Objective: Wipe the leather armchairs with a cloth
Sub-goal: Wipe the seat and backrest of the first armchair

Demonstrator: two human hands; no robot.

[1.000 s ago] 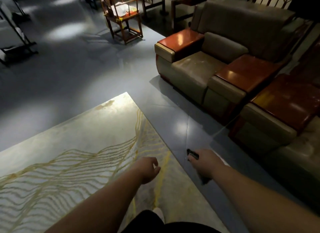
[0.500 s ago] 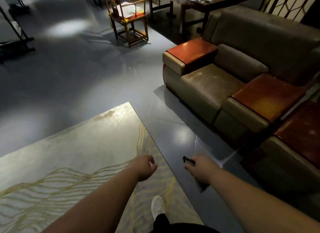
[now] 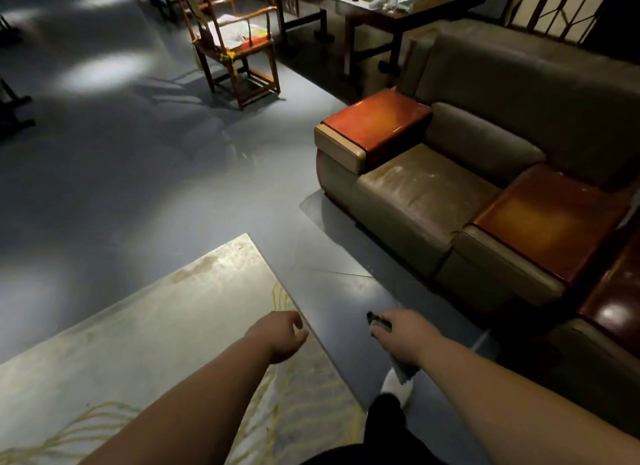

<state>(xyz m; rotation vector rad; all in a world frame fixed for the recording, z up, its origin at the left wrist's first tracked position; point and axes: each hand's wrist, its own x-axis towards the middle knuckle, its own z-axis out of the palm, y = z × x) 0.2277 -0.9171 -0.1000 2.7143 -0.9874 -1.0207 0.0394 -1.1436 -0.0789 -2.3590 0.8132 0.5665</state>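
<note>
An olive leather armchair (image 3: 426,194) with glossy red-brown wooden armrests stands at the right, its seat streaked with pale dust. A second armchair (image 3: 609,357) adjoins it at the lower right edge, mostly cut off. My right hand (image 3: 401,336) grips a dark cloth (image 3: 377,321), whose ends stick out in front of and below the fist; it hangs over the grey floor about a step short of the chairs. My left hand (image 3: 280,333) hovers above the rug's corner with loosely curled fingers and holds nothing.
A pale rug (image 3: 156,326) with yellow wavy lines covers the floor at the lower left. A wooden chair (image 3: 235,42) with papers on it stands at the back. Behind the armchair a dark table (image 3: 374,7) carries several small items. My white shoe (image 3: 398,390) is on the floor.
I have walked forward and turned left; the first armchair now sits lower and nearer in view. Both hands keep their pose, the right one still holding the cloth.
</note>
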